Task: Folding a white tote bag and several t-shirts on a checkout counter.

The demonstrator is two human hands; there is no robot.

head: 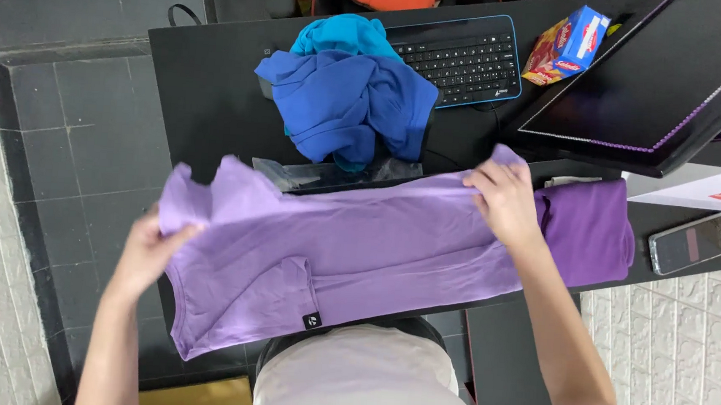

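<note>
Both hands pinch soft lilac tee, smooth knit.

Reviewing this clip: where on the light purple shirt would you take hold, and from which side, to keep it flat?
Probably at its two short ends, one from each side. The light purple shirt lies stretched lengthwise across the black desk, so pulling outward keeps it taut. The left hand grips the end with the sleeve, overhanging the desk edge; the right hand pinches the far upper edge by the darker purple garment.
</note>
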